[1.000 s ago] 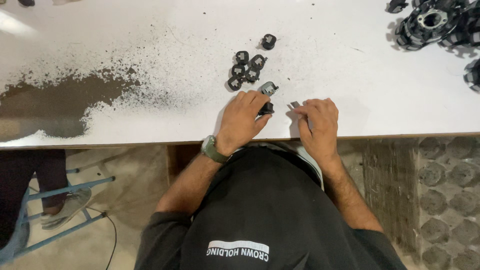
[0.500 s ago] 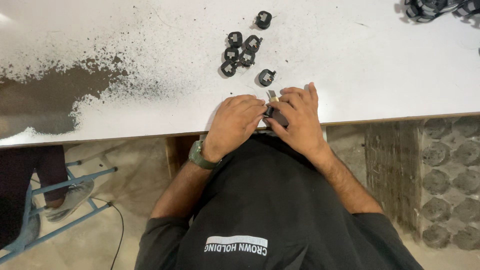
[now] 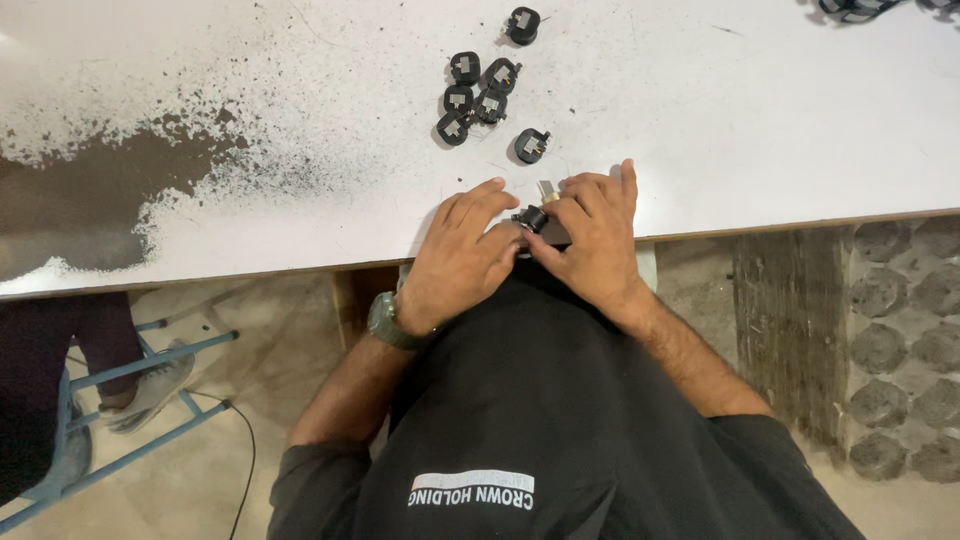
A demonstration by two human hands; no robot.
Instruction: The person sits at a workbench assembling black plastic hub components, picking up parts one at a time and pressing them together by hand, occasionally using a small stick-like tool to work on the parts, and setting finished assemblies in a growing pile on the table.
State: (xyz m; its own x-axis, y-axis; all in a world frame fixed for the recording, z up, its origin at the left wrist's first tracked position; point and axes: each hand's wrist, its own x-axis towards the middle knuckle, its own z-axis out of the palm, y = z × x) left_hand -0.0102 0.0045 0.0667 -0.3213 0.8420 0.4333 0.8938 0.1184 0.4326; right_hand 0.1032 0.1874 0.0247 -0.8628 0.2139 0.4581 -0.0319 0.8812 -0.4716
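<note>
My left hand (image 3: 462, 262), with a dark wristwatch, and my right hand (image 3: 597, 238) meet at the near edge of the white table (image 3: 760, 130). Together they pinch a small black round part (image 3: 533, 220) between their fingertips. A little metal piece (image 3: 547, 189) lies just beyond my right fingers. One loose black part (image 3: 531, 146) sits a short way beyond the hands. Farther back is a cluster of several like parts (image 3: 472, 96), and a single one (image 3: 523, 24) lies near the far edge of the view.
The table's white top is worn to a dark patch (image 3: 80, 200) at the left. More black parts (image 3: 850, 8) lie at the top right. A blue metal stool frame (image 3: 150, 360) and another person's shoe (image 3: 150, 388) are below left. A stone-patterned wall (image 3: 890, 330) is at right.
My right hand left the flat tabletop and joined my left hand. Both now hold a black part at the table edge, and one part stays on the table beyond them.
</note>
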